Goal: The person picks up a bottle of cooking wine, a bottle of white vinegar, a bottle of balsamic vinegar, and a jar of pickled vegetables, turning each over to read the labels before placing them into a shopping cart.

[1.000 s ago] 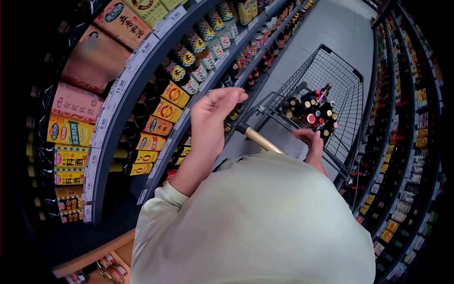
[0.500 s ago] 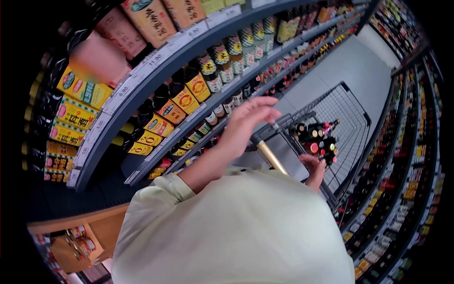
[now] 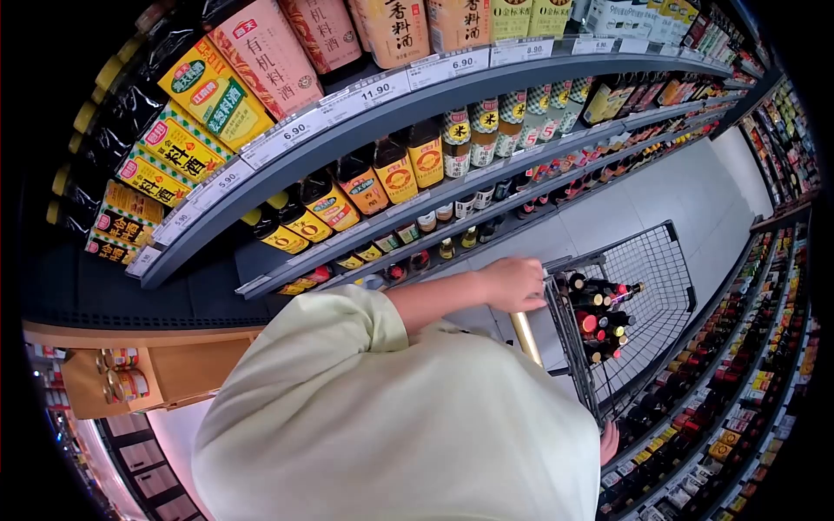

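Note:
My left hand (image 3: 514, 283) is closed at the near left corner of a black wire shopping cart (image 3: 678, 286). Lower right, my right hand (image 3: 610, 441) shows only partly beyond my torso, its fingers curled at the other end of the cart's near edge. Dark bottles (image 3: 599, 323) with red, yellow and black caps lie bunched inside the cart near its handle side. A gold-coloured bar (image 3: 526, 339) runs between my left hand and my light green shirt.
A long curved shelf (image 3: 347, 113) on the left holds sauce and cooking wine bottles above price tags. Another full shelf (image 3: 730, 382) lines the right side. Pale floor tiles (image 3: 608, 204) show past the cart. Cardboard boxes (image 3: 187, 369) with jars stand at the lower left.
My left hand, raised and loosely open before, has come down onto the cart's edge. My right hand has moved lower along the cart. The view has turned, showing more upper-shelf bottles.

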`<state>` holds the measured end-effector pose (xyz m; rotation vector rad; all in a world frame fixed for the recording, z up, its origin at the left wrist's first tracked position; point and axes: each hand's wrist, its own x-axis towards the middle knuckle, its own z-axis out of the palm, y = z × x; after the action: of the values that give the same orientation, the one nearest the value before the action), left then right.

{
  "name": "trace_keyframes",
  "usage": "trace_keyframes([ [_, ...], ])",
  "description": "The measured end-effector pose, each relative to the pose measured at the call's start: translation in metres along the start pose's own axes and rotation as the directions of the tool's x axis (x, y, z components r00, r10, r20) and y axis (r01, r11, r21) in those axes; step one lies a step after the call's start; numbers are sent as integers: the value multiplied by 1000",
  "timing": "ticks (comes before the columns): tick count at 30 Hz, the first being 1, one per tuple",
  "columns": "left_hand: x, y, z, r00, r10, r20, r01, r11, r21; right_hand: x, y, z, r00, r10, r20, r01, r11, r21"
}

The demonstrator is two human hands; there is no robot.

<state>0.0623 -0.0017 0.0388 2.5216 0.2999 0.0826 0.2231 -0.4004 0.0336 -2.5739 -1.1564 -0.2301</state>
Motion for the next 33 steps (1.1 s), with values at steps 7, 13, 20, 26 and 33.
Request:
trace_keyframes([
  [7, -1, -12, 13, 995, 54, -78, -58, 997, -53, -32, 35, 5, 939, 232, 255, -241, 971, 4],
  [13, 9, -12, 8, 997, 69, -25, -70, 997, -37, -24, 10, -1, 995, 101, 21, -101, 995, -4],
  [20, 27, -18, 5, 969, 218, -115, -195, 964, 179, -12, -14, -37, 970, -59, 234, 52, 998, 34],
  [26, 42, -7, -12, 913, 406, 30, -405, 898, 175, -34, 8, -18, 973, 190, 130, -141, 939, -315],
  [33, 56, -14, -3, 867, 483, 124, -497, 821, 281, -26, 13, -10, 961, 276, 34, -249, 907, -339],
])
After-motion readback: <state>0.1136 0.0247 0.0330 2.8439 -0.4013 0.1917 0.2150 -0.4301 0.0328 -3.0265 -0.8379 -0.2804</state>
